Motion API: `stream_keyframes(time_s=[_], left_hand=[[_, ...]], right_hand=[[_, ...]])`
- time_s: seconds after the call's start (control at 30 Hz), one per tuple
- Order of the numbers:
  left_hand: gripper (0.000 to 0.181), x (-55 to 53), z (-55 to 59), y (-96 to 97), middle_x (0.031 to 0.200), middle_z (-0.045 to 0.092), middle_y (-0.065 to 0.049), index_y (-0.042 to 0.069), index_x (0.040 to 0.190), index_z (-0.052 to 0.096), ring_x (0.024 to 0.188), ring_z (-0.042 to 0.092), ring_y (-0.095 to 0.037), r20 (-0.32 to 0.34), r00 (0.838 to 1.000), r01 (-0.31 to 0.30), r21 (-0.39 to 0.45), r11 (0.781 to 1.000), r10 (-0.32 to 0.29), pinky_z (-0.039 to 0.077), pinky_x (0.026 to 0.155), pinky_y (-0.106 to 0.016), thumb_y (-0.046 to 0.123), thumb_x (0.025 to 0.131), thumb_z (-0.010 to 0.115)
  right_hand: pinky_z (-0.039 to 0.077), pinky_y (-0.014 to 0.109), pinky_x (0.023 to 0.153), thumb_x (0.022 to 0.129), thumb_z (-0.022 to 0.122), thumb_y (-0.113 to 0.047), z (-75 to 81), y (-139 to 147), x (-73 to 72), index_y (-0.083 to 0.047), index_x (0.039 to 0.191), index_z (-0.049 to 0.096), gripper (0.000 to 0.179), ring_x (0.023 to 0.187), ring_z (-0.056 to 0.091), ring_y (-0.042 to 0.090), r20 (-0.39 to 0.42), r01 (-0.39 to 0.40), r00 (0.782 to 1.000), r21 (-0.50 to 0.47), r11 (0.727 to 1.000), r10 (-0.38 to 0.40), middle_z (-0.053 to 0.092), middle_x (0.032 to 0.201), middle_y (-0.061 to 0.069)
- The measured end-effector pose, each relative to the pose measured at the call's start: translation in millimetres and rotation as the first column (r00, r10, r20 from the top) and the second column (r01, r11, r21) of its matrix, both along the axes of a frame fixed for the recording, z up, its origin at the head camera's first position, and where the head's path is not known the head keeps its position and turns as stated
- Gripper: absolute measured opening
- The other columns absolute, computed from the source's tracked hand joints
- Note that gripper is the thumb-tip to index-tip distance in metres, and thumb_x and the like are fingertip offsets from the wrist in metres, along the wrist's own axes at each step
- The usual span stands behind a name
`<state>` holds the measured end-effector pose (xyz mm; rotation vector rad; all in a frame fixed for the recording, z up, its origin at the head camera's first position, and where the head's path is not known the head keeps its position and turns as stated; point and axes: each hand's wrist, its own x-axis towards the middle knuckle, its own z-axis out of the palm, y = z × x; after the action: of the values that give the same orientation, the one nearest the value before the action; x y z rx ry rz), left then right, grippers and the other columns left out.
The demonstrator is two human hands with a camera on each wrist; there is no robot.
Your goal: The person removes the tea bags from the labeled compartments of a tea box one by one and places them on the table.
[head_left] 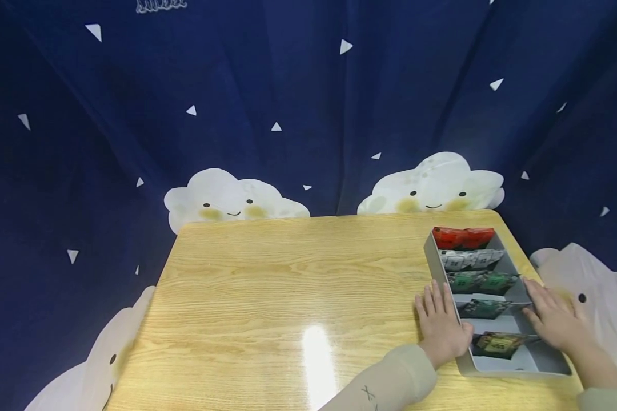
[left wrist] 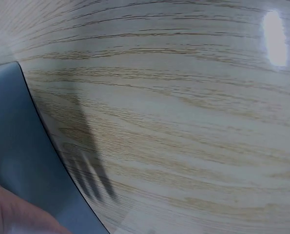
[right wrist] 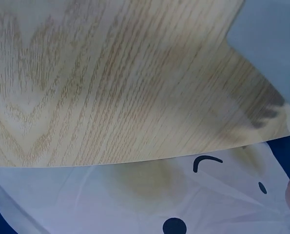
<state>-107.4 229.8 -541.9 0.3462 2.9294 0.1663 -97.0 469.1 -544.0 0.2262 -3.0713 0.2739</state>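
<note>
A grey divided box [head_left: 542, 365] stands at the right of the wooden table. My left hand [head_left: 444, 331] lies along its left wall, fingers straight, thumb at the rim. On the opposite side my right hand [head_left: 557, 319] touches the right wall with extended fingers, its thumb at the rim. Inside, from back to front, stand red packets [head_left: 463, 237], white packets [head_left: 470, 260], green packets [head_left: 480, 281], a dark green packet [head_left: 485, 308] and a yellow-brown packet [head_left: 499, 344]. In the left wrist view the box wall [left wrist: 23, 146] shows beside part of the hand.
The wooden table [head_left: 288, 274] stretches left from the box. A dark blue curtain [head_left: 267, 68] with white triangles hangs behind it, and cloud prints [head_left: 231, 197] line its edges. Close by the box runs the table's right edge.
</note>
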Motion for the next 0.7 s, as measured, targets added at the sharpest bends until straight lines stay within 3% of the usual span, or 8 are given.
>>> stream_keyframes(time_s=[0.2, 0.43, 0.7], left_hand=[[0.077, -0.5, -1.6, -4.9, 0.153, -0.006, 0.000, 0.021, 0.145, -0.012, 0.139, -0.004, -0.019, 0.010, 1.000, -0.003, 0.019, 1.000, 0.002, 0.007, 0.109, -0.042, 0.051, 0.088, 0.029], [0.078, -1.1, -1.3, -13.0, 0.152, -0.010, -0.001, 0.019, 0.145, -0.014, 0.138, -0.012, -0.021, -0.004, 1.000, 0.008, -0.057, 0.998, -0.008, 0.004, 0.110, -0.041, 0.054, 0.089, 0.027], [0.078, -1.9, 0.7, -25.5, 0.152, -0.011, -0.003, 0.018, 0.146, -0.012, 0.139, -0.011, -0.024, -0.010, 1.000, 0.016, -0.124, 0.992, -0.018, 0.003, 0.110, -0.044, 0.053, 0.088, 0.026]], right_hand=[[-0.009, 0.066, 0.096, 0.096, 0.039, -0.021, 3.4, -9, 1.6, -0.016, 0.147, -0.003, 0.067, 0.137, -0.003, 0.038, 0.014, 0.024, 1.000, -0.020, 1.000, -0.024, 0.006, 0.150, 0.020], [-0.009, 0.068, 0.095, 0.095, 0.040, -0.021, -0.3, -19, -0.7, -0.017, 0.147, -0.005, 0.068, 0.137, -0.008, 0.037, 0.041, 0.046, 0.998, -0.002, 0.999, -0.046, 0.005, 0.150, 0.021], [-0.005, 0.069, 0.094, 0.093, 0.040, -0.017, -5.1, -26, -0.3, -0.019, 0.147, -0.004, 0.070, 0.138, -0.012, 0.030, -0.008, 0.012, 1.000, 0.025, 1.000, -0.012, -0.002, 0.152, 0.012]])
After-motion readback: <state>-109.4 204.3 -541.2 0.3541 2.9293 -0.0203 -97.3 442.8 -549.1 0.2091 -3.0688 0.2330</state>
